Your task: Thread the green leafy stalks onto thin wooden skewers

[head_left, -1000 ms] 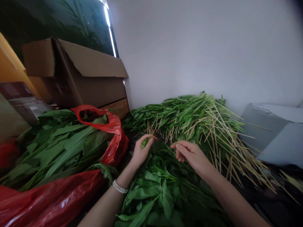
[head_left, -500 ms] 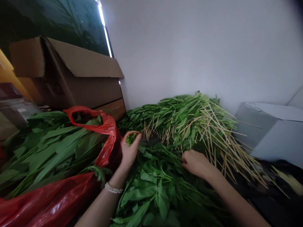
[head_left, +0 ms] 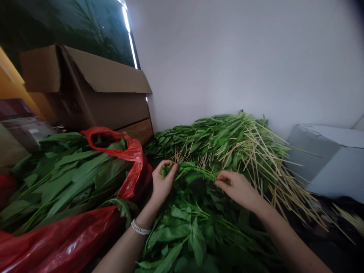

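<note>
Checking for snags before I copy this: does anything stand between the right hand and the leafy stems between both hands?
Nothing visible does: the right hand pinches one end of the leafy stems, and the thin sticks lie beyond, not between.

- Right hand (head_left: 236, 187): half a second ago curled low at the near leaf pile (head_left: 182, 231); now higher, fingers pinching stem ends.
- Leafy sprig (head_left: 197, 171): now spans the gap between hands — wasn't there before.
- Left hand (head_left: 163, 181): nearer the right one than half a second ago.
- Camera: swung right — then partway back.
</note>
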`<state>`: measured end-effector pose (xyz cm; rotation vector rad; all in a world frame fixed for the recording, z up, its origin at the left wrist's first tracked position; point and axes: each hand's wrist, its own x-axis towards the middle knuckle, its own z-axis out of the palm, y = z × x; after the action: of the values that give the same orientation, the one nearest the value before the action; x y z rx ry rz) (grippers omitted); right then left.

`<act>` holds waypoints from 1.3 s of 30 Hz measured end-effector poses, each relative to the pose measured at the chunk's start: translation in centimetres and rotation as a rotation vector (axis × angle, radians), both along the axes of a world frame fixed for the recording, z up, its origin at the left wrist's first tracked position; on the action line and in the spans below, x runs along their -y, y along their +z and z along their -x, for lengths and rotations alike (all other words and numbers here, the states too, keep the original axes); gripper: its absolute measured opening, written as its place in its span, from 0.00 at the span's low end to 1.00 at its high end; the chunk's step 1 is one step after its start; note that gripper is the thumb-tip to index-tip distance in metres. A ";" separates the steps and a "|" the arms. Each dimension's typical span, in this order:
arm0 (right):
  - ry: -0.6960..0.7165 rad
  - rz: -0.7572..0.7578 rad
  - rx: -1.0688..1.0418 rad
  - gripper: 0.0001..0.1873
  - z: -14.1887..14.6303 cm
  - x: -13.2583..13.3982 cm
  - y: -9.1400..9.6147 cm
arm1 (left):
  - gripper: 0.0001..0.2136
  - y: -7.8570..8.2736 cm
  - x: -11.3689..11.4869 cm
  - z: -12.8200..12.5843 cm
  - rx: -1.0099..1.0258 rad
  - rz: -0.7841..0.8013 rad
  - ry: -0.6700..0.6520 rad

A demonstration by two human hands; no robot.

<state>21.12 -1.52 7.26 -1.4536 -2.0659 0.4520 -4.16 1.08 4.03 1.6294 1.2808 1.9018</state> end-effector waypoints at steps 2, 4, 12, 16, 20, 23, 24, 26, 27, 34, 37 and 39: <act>-0.015 0.024 -0.048 0.07 0.2 0.1 0.0 | 0.07 0.0 0.1 0.0 -0.051 -0.026 0.009; -0.026 0.023 -0.059 0.07 0.3 0.1 0.0 | 0.05 0.0 0.3 0.0 -0.103 -0.066 0.009; 0.010 0.046 -0.069 0.07 0.8 0.3 0.0 | 0.05 0.1 0.7 -0.4 -0.443 -0.216 -0.178; 0.041 0.035 -0.067 0.06 1.3 0.6 0.0 | 0.09 -0.4 0.7 -0.7 -0.552 -0.192 -0.249; 0.096 -0.006 -0.035 0.06 1.5 0.9 -0.1 | 0.10 -0.8 0.6 -0.9 -0.607 -0.146 -0.242; 0.141 -0.015 -0.030 0.08 1.4 0.9 -0.3 | 0.09 -0.9 0.4 -0.8 -0.647 -0.133 -0.214; 0.155 -0.014 -0.034 0.08 1.4 0.8 -0.3 | 0.08 -0.9 0.4 -0.8 -0.651 -0.135 -0.210; 0.167 -0.013 -0.037 0.09 1.3 0.7 -0.4 | 0.07 -0.8 0.4 -0.8 -0.643 -0.141 -0.205; 0.166 -0.015 -0.035 0.10 1.3 0.6 -0.5 | 0.07 -0.7 0.4 -0.8 -0.637 -0.143 -0.202; 0.149 -0.073 -0.012 0.08 1.2 0.4 -0.7 | 0.07 -0.9 0.5 -0.7 -0.670 -0.164 -0.211; 0.147 -0.105 0.008 0.07 1.3 0.4 -0.7 | 0.09 -1.2 0.4 -0.7 -0.744 -0.165 -0.224; 0.145 -0.124 0.022 0.06 1.4 0.4 -0.6 | 0.09 -1.3 0.5 -0.7 -0.774 -0.154 -0.239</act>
<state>19.75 -1.95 6.62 -1.2483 -2.1850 0.3595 -3.49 0.60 2.76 2.6094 1.1100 1.2785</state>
